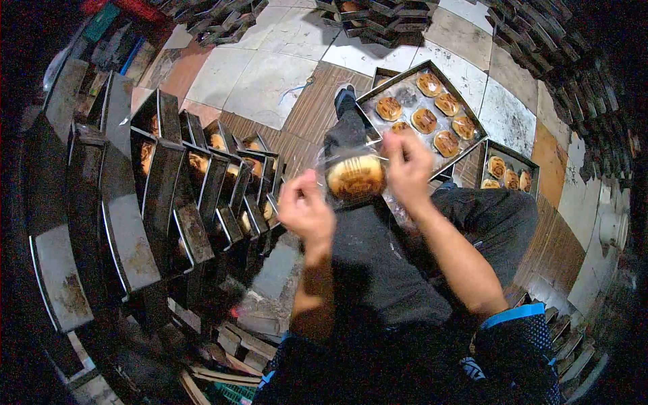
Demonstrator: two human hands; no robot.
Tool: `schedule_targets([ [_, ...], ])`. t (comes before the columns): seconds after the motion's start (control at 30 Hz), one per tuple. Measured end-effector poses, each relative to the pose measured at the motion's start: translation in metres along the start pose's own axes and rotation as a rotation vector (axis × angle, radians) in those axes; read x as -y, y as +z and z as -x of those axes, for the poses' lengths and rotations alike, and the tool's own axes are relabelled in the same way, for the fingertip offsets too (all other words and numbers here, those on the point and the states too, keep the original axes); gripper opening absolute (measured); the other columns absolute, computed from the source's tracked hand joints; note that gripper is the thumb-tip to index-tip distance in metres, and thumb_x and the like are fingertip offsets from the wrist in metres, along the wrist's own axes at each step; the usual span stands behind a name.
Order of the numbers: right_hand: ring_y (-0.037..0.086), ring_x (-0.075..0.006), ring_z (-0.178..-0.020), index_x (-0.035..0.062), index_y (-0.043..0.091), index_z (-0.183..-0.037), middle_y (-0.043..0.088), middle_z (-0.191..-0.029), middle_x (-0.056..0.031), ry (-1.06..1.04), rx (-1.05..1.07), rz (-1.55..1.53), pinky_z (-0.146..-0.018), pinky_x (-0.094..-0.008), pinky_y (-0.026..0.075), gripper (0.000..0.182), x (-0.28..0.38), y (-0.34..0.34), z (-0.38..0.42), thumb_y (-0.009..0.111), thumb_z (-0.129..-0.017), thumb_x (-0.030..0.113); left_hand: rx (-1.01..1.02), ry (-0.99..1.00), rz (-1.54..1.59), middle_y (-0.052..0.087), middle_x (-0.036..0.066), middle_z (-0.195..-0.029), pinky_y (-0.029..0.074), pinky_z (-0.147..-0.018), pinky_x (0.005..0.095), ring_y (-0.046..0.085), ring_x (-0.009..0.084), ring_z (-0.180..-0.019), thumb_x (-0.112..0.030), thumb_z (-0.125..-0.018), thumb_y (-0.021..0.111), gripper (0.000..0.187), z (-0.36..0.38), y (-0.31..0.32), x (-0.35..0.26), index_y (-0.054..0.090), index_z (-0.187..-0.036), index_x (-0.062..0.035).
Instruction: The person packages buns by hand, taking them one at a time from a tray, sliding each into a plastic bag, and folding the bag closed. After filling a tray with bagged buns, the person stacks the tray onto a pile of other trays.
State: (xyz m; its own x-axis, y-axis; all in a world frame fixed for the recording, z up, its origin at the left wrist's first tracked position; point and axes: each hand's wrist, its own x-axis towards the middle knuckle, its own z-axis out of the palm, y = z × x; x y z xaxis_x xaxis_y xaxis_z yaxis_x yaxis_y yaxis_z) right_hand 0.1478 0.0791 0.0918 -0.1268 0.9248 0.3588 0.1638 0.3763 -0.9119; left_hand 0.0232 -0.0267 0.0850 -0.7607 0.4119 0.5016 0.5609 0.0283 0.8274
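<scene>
A browned bun (356, 177) hangs inside a clear plastic bag (343, 198) between my hands, above my lap. My left hand (307, 208) pinches the bag at its left side, fingers closed. On the other side, my right hand (408, 163) is closed on the bag's upper right edge. Both hands are slightly blurred. Just beyond my right hand lies a square metal tray (472, 146) holding several browned buns (424, 120); my right hand covers part of one bun.
Stacked metal trays with buns (162, 162) rise close on my left. Another tray of buns (511, 150) sits at the right, partly under the square one. More dark tray stacks (374, 20) stand at the far side and right. The floor is mixed tile (270, 74).
</scene>
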Motion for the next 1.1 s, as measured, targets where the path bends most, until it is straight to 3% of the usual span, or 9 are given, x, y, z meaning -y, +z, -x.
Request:
schedule_targets([
  [0.13, 0.044, -0.0156, -0.055, -0.0015, 0.054, -0.066, 0.046, -0.060, -0.0087, 0.161, 0.008, 0.102, -0.052, -0.0335, 0.035, 0.028, 0.002, -0.028, 0.064, 0.062, -0.090, 0.010, 0.350, -0.696, 0.190, 0.060, 0.002, -0.074, 0.042, -0.055, 0.0220, 0.051, 0.0078, -0.061, -0.011, -0.090, 0.066, 0.019, 0.021, -0.064, -0.029, 0.065, -0.087, 0.0073],
  [0.3, 0.038, -0.0133, -0.048, -0.0004, 0.061, -0.069, 0.044, -0.050, -0.0100, 0.712, 0.479, 0.199, -0.048, -0.0388, 0.034, 0.042, -0.018, -0.077, 0.152, 0.053, -0.096, 0.031, 0.605, -0.098, -0.159, 0.065, 0.008, -0.077, 0.047, -0.056, 0.0229, 0.058, 0.0097, -0.063, -0.003, -0.087, 0.066, 0.009, 0.092, -0.132, 0.000, 0.065, -0.087, 0.0051],
  [0.47, 0.066, -0.0225, -0.077, 0.0061, 0.073, -0.084, 0.069, -0.081, -0.0112, 0.308, 0.422, 0.137, -0.073, -0.0366, 0.049, 0.010, 0.044, -0.100, 0.075, 0.073, -0.080, 0.015, 0.364, -0.473, 0.047, 0.061, 0.007, -0.068, 0.043, -0.050, 0.0211, 0.054, 0.0087, -0.056, -0.001, -0.089, 0.063, 0.007, 0.049, -0.120, -0.060, 0.062, -0.087, 0.0057],
  [0.6, 0.062, -0.0263, -0.110, 0.0081, 0.060, -0.121, 0.065, -0.116, -0.0150, -0.188, 0.809, 0.257, -0.102, -0.0500, 0.038, 0.055, 0.060, -0.048, 0.049, 0.077, -0.069, 0.011, 0.367, -0.679, 0.164, 0.057, 0.001, -0.067, 0.040, -0.050, 0.0210, 0.050, 0.0061, -0.055, -0.008, -0.090, 0.065, 0.012, 0.008, -0.077, -0.049, 0.064, -0.088, 0.0039],
  [0.67, 0.061, -0.0347, -0.110, -0.0017, 0.057, -0.122, 0.063, -0.117, -0.0215, 0.053, 0.905, 0.004, -0.097, -0.0440, 0.046, 0.063, 0.039, -0.039, 0.036, 0.080, -0.066, 0.017, 0.343, -0.392, 0.029, 0.059, 0.000, -0.077, 0.034, -0.048, 0.0197, 0.045, 0.0039, -0.054, -0.016, -0.096, 0.057, 0.020, 0.001, -0.061, -0.029, 0.064, -0.095, 0.0026],
  [0.73, 0.063, -0.0340, -0.106, -0.0043, 0.056, -0.121, 0.064, -0.113, -0.0229, 0.142, 0.847, 0.054, -0.092, -0.0379, 0.049, 0.066, 0.011, -0.043, 0.016, 0.081, -0.069, 0.027, 0.245, -0.653, 0.210, 0.057, -0.001, -0.080, 0.030, -0.047, 0.0195, 0.041, 0.0027, -0.055, -0.023, -0.099, 0.050, 0.026, -0.009, -0.058, -0.049, 0.062, -0.103, 0.0002],
  [0.83, 0.063, -0.0198, -0.096, 0.0014, 0.055, -0.111, 0.065, -0.103, -0.0153, 0.761, 0.579, -0.074, -0.082, -0.0349, 0.051, 0.071, -0.048, -0.051, -0.025, 0.084, -0.066, 0.048, 0.228, -0.591, 0.290, 0.046, -0.005, -0.071, 0.022, -0.046, 0.0192, 0.032, 0.0013, -0.053, -0.024, -0.097, 0.050, 0.023, 0.001, -0.056, -0.026, 0.059, -0.100, -0.0028],
  [1.03, 0.065, -0.0363, -0.096, -0.0023, 0.062, -0.111, 0.066, -0.106, -0.0237, 0.323, 0.222, 0.792, -0.083, -0.0439, 0.051, 0.055, -0.270, -0.097, -0.104, 0.060, -0.087, 0.047, 0.266, -0.657, 0.186, 0.046, -0.002, -0.065, 0.028, -0.046, 0.0228, 0.035, 0.0053, -0.051, -0.023, -0.092, 0.054, 0.020, 0.045, -0.017, 0.012, 0.056, -0.088, -0.0036],
  [1.1, 0.064, -0.0429, -0.079, 0.0012, 0.063, -0.109, 0.067, -0.091, -0.0270, 0.542, 0.318, 0.988, -0.071, -0.0438, 0.051, 0.051, -0.343, -0.127, -0.064, 0.050, -0.090, 0.047, 0.291, -0.619, 0.113, 0.046, -0.001, -0.064, 0.029, -0.046, 0.0246, 0.036, 0.0071, -0.050, -0.023, -0.093, 0.054, 0.021, 0.048, -0.012, 0.011, 0.055, -0.085, -0.0041],
])
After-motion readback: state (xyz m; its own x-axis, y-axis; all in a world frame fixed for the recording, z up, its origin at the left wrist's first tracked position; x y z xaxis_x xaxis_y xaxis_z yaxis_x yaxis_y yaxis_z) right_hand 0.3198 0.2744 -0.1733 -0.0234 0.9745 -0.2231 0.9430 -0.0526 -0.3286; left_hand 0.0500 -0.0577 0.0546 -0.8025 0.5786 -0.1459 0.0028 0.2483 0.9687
